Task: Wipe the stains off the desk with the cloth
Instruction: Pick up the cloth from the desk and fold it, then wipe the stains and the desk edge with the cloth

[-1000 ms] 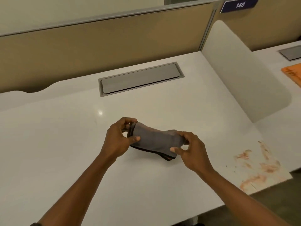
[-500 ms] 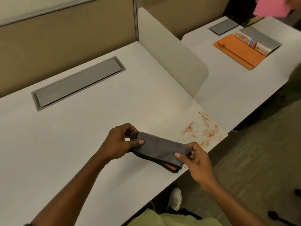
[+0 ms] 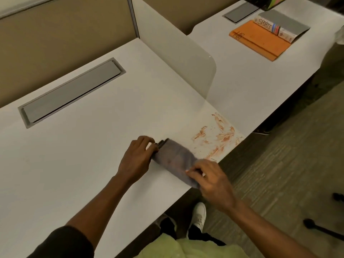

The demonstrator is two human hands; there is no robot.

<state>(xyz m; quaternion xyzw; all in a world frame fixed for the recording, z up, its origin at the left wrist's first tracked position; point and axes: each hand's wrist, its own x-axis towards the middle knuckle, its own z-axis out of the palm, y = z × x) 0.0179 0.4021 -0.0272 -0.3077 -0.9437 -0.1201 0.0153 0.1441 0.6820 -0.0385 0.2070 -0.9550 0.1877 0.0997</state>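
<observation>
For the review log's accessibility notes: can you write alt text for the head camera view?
Two bare hands, left hand and right hand, hold a folded grey cloth at the white desk front edge, beside reddish-orange stains at its right corner. An orange folder lies on the neighbouring desk.

The desk had a smooth white laminate-like top with a faint sheen. The stains were dry-looking, streaky orange-brown smears on that surface. The cloth was soft, matt grey fabric, folded in layers. The cable hatch looked like matt grey metal. The divider panel appeared smooth and semi-matt. The floor showed a rough, carpet-like weave.
</observation>
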